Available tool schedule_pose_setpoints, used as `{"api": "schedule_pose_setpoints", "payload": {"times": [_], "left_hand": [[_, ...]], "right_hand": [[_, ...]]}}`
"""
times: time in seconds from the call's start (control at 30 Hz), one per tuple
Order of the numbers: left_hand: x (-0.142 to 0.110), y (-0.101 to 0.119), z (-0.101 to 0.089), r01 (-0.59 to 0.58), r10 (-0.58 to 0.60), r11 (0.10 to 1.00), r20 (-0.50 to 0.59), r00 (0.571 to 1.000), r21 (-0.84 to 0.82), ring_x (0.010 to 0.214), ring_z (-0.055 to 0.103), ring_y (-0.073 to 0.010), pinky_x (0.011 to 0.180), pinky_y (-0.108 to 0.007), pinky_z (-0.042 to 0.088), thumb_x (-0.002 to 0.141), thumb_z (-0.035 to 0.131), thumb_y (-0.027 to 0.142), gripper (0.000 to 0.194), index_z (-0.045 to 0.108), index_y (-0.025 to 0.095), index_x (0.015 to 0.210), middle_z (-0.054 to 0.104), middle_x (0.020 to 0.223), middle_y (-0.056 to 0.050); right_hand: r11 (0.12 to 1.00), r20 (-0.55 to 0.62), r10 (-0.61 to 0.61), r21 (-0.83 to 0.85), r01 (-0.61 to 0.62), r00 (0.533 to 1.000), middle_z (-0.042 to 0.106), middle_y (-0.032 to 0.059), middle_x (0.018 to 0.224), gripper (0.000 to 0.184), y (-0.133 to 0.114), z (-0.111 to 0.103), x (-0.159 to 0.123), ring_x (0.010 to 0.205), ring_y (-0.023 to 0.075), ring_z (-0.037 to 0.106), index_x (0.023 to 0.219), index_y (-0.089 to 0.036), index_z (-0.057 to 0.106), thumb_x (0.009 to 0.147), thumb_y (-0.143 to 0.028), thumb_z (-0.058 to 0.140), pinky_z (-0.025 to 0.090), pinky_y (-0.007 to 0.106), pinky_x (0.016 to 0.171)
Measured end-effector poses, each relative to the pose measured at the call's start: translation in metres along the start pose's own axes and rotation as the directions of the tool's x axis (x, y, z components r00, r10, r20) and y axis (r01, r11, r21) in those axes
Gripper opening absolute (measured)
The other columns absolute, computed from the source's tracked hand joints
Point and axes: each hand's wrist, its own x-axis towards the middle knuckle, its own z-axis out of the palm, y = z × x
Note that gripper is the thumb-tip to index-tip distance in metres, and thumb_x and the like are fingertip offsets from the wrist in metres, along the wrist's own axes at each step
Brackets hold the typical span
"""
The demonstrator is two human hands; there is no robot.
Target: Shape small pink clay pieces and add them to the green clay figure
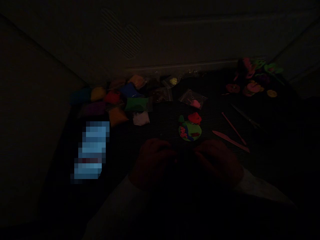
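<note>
The scene is very dark. My left hand (153, 160) is closed, its fingers curled and its fingertips pointing right; whatever they may pinch is lost in the dark. Opposite it, my right hand (218, 160) is also closed, thumb and fingers drawn together, with its contents too dark to make out. A dark gap separates the two hands. Just beyond them lies a round green clay disc (193, 128) decorated with a blue strip, pink bits and a brown piece. A red clay piece (194, 118) and a small dark green lump (181, 118) sit at its far edge.
Several bags of coloured clay, including a green bag (136, 104), lie at the back left. A glowing, pixelated phone-like shape (92, 150) is at left. A pink clay knife (231, 141), a pink stick (234, 128) and scissors (246, 116) lie right. Clay figures (252, 88) stand back right.
</note>
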Motion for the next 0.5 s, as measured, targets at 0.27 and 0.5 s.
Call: {"api": "schedule_pose_setpoints", "payload": {"times": [0.27, 0.5], "left_hand": [[0.0057, -0.0015, 0.0005, -0.121, 0.117, 0.984, 0.036, 0.993, 0.133, 0.091, 0.041, -0.0187, 0.076, -0.037, 0.031, 0.071, 0.052, 0.024, 0.020, 0.061, 0.038, 0.083, 0.056, 0.095, 0.003], [0.0039, -0.0028, -0.0025, -0.145, 0.133, 0.983, 0.103, 0.986, 0.112, 0.094, 0.040, -0.0201, 0.077, -0.039, 0.028, 0.070, 0.054, 0.024, 0.021, 0.060, 0.040, 0.082, 0.057, 0.096, 0.004]], "right_hand": [[1.000, 0.016, 0.016, 0.026, -0.017, 1.000, 0.057, 0.0048, 0.083, 0.016, -0.0002, -0.0011, -0.0004, 0.079, 0.0153, 0.051, 0.085, -0.018, 0.059, 0.075, -0.024, 0.047, 0.040, 0.032, 0.071], [1.000, 0.013, 0.004, 0.025, -0.005, 1.000, 0.058, 0.0054, 0.083, 0.017, -0.0012, -0.0019, -0.0001, 0.078, 0.0155, 0.051, 0.084, -0.017, 0.059, 0.075, -0.024, 0.047, 0.041, 0.032, 0.071]]}}
